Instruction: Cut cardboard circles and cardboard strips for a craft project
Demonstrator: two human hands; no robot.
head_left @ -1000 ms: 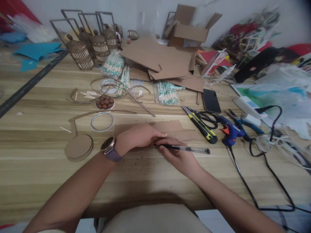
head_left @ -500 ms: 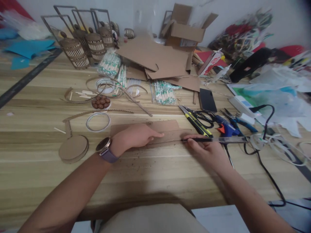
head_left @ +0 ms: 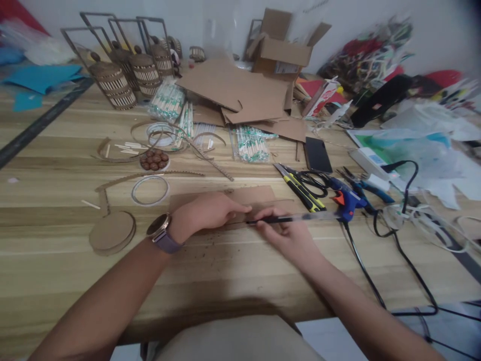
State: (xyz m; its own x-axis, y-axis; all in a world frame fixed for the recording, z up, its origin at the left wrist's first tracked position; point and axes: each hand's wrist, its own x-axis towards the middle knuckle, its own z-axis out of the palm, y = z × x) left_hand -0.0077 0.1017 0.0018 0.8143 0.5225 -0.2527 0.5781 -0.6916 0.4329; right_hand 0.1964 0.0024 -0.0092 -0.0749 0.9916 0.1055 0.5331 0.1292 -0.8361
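Observation:
My left hand (head_left: 210, 211), with a watch (head_left: 162, 232) on the wrist, lies flat with fingers together, pressing on a brown cardboard strip (head_left: 259, 194) on the wooden table (head_left: 225, 271). My right hand (head_left: 289, 238) is closed on a clear-barrelled black pen (head_left: 296, 218). The pen lies nearly level, its tip pointing left along the strip's near edge, close to my left fingertips.
Right of the hands lie a yellow utility knife (head_left: 300, 188), black scissors (head_left: 317, 183), a blue glue gun (head_left: 351, 203) with black cables (head_left: 398, 260) and a phone (head_left: 317, 154). Cardboard discs (head_left: 111, 231), a tape ring (head_left: 150, 190), chopstick packs (head_left: 250, 143), cardboard sheets (head_left: 240, 90) and wicker lanterns (head_left: 112, 85) fill the rest.
My right hand slid the pen out to the right along the cardboard, then back left toward my left fingertips. The left hand stayed pressed on the strip.

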